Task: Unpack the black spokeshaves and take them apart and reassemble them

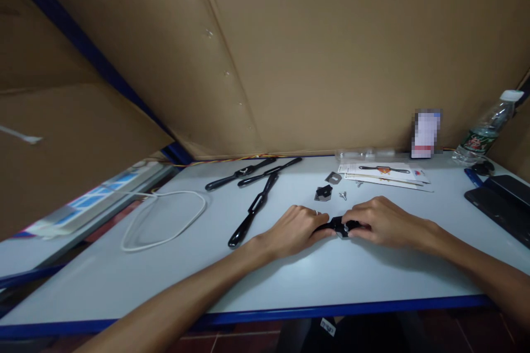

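Both hands grip a black spokeshave low over the table's front half. My left hand is closed round its left handle, and my right hand pinches it at the right of its middle. Metal shows at the spokeshave's centre; finer detail is too small to tell. Just beyond the hands lie a black cap piece with a metal blade, a flat slotted metal plate and a small screw. To the left, a bare black spokeshave body lies aslant, with two more black spokeshaves behind it.
Printed cards and clear plastic packaging lie at the back. A phone and a water bottle stand at the back right, near a black case. A white cable loops at left beside a power strip. Cardboard walls enclose the table.
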Motion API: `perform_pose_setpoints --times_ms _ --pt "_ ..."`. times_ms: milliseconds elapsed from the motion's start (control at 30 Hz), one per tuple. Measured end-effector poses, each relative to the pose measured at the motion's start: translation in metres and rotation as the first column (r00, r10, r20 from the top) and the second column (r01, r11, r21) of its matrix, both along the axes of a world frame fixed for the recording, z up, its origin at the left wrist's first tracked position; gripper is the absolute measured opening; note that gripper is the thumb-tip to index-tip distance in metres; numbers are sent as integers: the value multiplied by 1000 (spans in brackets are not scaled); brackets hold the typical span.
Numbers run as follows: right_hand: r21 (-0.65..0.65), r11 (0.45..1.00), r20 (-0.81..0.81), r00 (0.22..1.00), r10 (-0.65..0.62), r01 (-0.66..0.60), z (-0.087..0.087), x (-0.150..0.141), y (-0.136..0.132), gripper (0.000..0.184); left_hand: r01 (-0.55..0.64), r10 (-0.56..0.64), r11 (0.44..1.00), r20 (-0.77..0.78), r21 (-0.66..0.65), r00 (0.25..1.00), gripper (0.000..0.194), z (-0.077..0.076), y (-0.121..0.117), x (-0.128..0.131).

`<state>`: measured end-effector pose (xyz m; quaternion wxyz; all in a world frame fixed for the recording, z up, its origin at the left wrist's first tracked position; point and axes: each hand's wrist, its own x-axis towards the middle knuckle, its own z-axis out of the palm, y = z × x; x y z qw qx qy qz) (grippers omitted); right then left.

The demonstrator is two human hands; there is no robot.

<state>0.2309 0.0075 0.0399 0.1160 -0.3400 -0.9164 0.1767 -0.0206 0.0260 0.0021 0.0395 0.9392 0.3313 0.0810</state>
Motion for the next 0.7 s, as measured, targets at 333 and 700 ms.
perform_pose_setpoints --times_ms 333,700 --pt "122 989 20 996 -89 86 -14 -9 -3 23 -5 5 1000 -1 16 1000 63 1 -1 1" --pt "-16 980 -93 975 -201 201 0 -8 1 14 -10 10 1000 -41 1 999 56 3 -1 1"
